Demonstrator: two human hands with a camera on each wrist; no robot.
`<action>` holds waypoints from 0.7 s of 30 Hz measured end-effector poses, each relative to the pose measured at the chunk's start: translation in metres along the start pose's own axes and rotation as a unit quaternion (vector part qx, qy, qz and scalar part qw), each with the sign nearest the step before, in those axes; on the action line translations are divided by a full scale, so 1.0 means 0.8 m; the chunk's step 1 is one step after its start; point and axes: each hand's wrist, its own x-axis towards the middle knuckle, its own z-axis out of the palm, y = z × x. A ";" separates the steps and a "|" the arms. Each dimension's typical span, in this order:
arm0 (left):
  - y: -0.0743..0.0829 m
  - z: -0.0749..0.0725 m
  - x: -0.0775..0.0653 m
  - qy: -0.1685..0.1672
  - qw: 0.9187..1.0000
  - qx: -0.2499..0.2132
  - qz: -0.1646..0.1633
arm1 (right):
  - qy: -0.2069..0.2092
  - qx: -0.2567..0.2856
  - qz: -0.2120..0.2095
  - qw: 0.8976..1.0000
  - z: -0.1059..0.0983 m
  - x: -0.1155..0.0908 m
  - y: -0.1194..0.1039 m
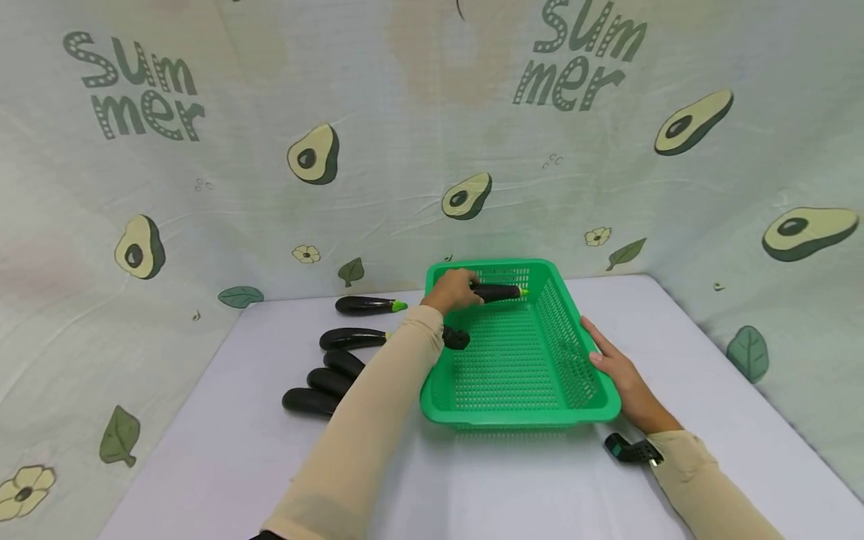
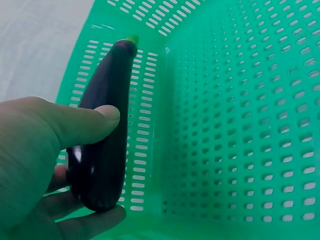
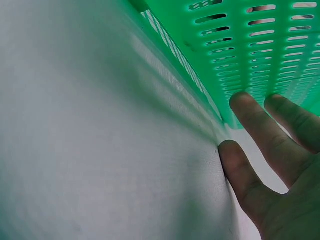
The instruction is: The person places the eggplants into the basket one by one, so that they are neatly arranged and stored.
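My left hand (image 1: pixel 454 291) is inside the green plastic basket (image 1: pixel 520 420), beside its far wall. It grips a dark, glossy eggplant (image 1: pixel 498 292) with a green stem end. In the left wrist view the thumb lies across the eggplant (image 2: pixel 102 135) and the fingers pass beneath its rounded end. My right hand (image 1: pixel 624 382) rests against the basket's right side from outside, thumb at the rim. In the right wrist view its fingers (image 3: pixel 270 140) are straight and spread, with tips at the slotted outer wall (image 3: pixel 235 55).
Left of the basket, several more eggplants lie on the white table (image 1: pixel 202 465): one at the back (image 1: pixel 364 305), another (image 1: pixel 352 338) nearer, and a group (image 1: pixel 310 401) partly hidden by my left sleeve. A printed cloth (image 1: pixel 391 97) hangs behind the table.
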 end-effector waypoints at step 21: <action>-0.002 0.013 0.006 -0.018 0.998 0.053 -0.011 | -0.008 0.014 0.019 1.000 0.000 -0.003 -0.003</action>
